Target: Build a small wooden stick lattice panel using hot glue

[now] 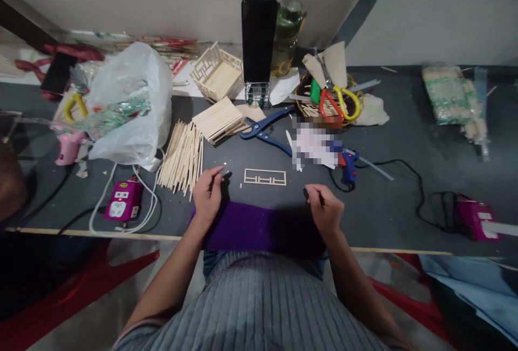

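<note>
A small rectangular frame of thin wooden sticks (265, 177) lies flat on the dark table between my hands, touched by neither. Short uprights and a cross strip run along its near side. My left hand (208, 195) rests to its left, index finger stretched out and the others curled, holding nothing visible. Beside that hand is a pile of loose wooden sticks (182, 157). My right hand (326, 209) is to the right of the frame, its fingers curled in with nothing seen in them. Both hands are at the edge of a purple cloth (259, 227).
Behind lie stacked stick panels (218, 120), a stick-built box (218, 75), blue cutters (263, 128) and a phone on a stand (259, 43). A blue glue gun (348, 170) sits right. At left are a plastic bag (129, 97) and a corded purple power socket (123, 200).
</note>
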`<state>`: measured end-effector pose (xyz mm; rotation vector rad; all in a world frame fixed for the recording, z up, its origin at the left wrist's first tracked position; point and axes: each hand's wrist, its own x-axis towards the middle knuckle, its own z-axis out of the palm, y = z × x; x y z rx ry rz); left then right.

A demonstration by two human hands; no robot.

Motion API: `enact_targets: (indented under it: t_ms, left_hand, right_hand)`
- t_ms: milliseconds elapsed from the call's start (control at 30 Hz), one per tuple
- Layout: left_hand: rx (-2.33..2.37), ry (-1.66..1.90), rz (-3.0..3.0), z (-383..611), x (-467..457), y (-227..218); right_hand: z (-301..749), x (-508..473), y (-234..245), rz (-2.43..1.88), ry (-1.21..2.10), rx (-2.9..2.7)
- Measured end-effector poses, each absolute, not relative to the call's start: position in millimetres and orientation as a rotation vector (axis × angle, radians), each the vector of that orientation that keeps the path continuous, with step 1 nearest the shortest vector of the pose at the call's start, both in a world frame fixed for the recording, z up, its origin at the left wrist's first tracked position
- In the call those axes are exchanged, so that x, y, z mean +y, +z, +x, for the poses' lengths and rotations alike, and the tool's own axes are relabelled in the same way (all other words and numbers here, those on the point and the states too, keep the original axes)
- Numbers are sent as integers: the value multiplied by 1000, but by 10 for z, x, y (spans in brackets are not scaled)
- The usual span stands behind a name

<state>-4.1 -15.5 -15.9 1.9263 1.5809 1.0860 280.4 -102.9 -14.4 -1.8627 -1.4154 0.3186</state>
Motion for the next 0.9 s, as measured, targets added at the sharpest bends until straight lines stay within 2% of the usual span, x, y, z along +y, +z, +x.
enact_targets:
  t_ms: [400,900]
  left_hand:
    - [1593,1281,1590,-5,-242,-376]
    - [1549,1247,1835,-29,-158,-466]
  right_hand:
    - [2686,-856,-214,-1657,205,-1578]
    - [2642,-825,-461,-1637,35,-1604]
